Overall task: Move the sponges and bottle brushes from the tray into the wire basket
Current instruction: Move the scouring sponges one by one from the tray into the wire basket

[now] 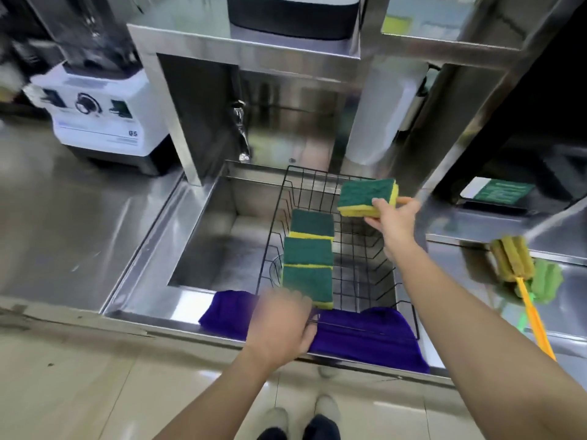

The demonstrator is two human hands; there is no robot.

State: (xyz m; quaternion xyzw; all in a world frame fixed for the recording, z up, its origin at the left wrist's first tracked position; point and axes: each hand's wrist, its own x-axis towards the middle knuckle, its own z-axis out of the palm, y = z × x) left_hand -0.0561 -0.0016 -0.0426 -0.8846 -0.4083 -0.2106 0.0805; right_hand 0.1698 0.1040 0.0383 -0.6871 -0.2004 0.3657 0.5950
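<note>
A black wire basket (365,249) rests across a steel sink. Three green-and-yellow sponges lie in a row along its left side: the far sponge (313,224), the middle sponge (308,252) and the near sponge (308,285). My right hand (395,219) holds a stack of green-and-yellow sponges (367,196) above the basket's far right corner. My left hand (281,322), blurred, grips the basket's near rim, over a purple cloth (365,335). Two bottle brushes, one yellow-green (513,258) with an orange handle and one green (546,279), lie on the steel counter at right.
The sink (216,246) is deep, with a tap (239,131) at the back left. A white blender base (101,112) stands on the left counter. A steel shelf frame (254,49) overhangs the sink. A green-labelled device (498,192) sits at the back right.
</note>
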